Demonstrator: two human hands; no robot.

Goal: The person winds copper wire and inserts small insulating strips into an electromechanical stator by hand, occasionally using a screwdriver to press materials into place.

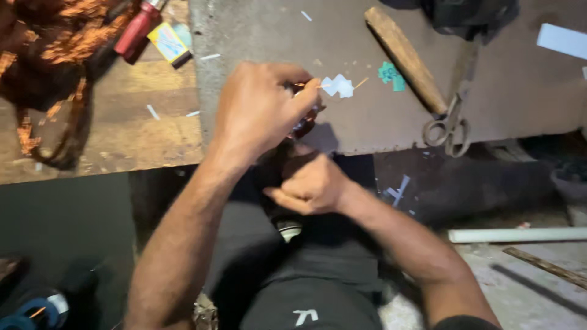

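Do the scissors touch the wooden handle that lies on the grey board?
Touching. In the head view, the wooden handle lies slanted on the grey board, and its lower end meets the scissors at their pivot, with no gap visible between them.

**Held workpiece and paper scrap at the bench edge**

Dark object [304, 125]: small, glossy, reddish-dark; mostly hidden under the left hand [260, 110], so its shape cannot be told. It sits at the front edge of the grey bench [520, 85]. White paper scrap [338, 85]: small, jagged-edged, flat, touching the left fingertips, just behind the dark object. Right hand [312, 186]: closed, just below the bench edge.
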